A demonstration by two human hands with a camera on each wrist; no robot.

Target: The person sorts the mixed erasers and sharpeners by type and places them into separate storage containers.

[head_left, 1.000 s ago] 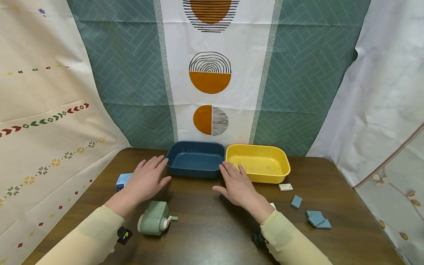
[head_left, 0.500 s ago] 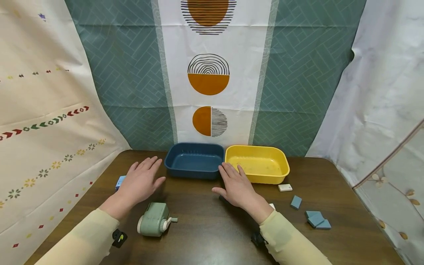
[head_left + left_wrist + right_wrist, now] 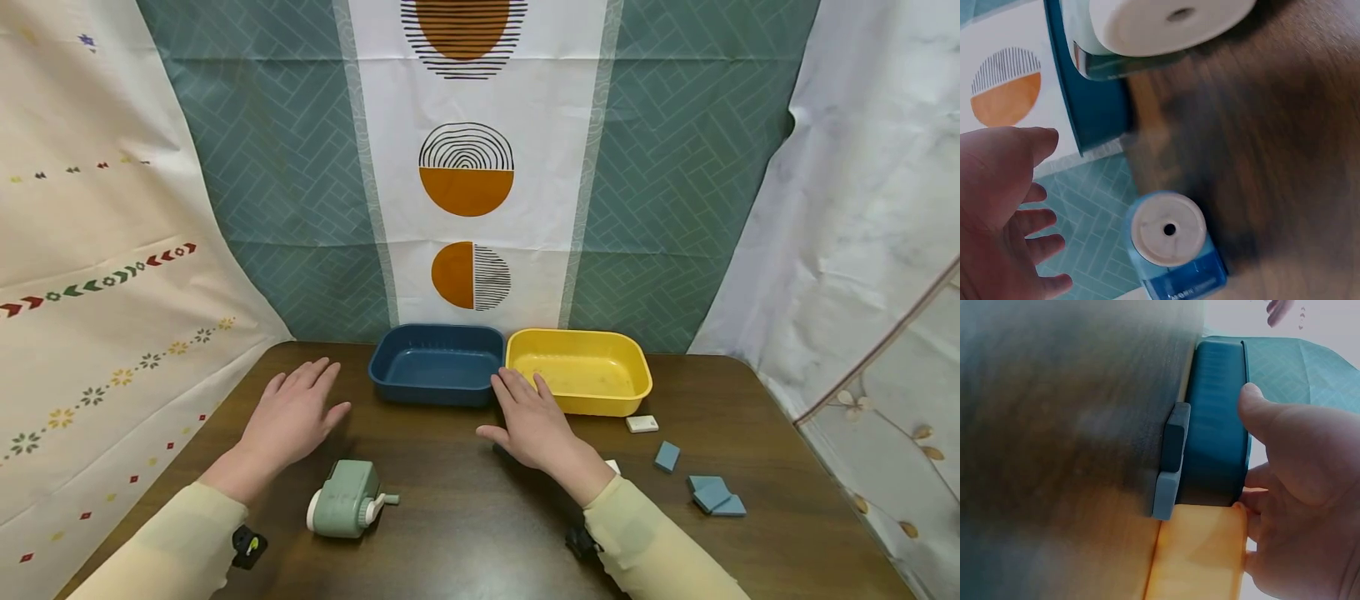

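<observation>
My left hand [image 3: 288, 417] is held over the left of the table, fingers spread, holding nothing. It hides a blue pencil sharpener [image 3: 1175, 250] from the head view; the left wrist view shows its round white face with a hole. Nearer me is a green pencil sharpener [image 3: 345, 500] with a white crank. My right hand [image 3: 532, 425], fingers extended and grasping nothing, hovers in front of where the blue bin [image 3: 435, 394] and yellow bin [image 3: 600, 406] meet. Below it, the right wrist view shows a dark block [image 3: 1175, 440] and a grey-blue block [image 3: 1166, 495].
Right of my right hand lie a white eraser-like block [image 3: 642, 424], a single blue-grey block [image 3: 667, 457] and a small overlapping pile of blue-grey blocks [image 3: 716, 496]. Another white piece [image 3: 612, 466] peeks out beside my right wrist. A patterned cloth [image 3: 480, 167] hangs behind the bins.
My left hand has moved left, away from the blue bin, and now covers the blue sharpener in the head view. The right hand stays in nearly the same place.
</observation>
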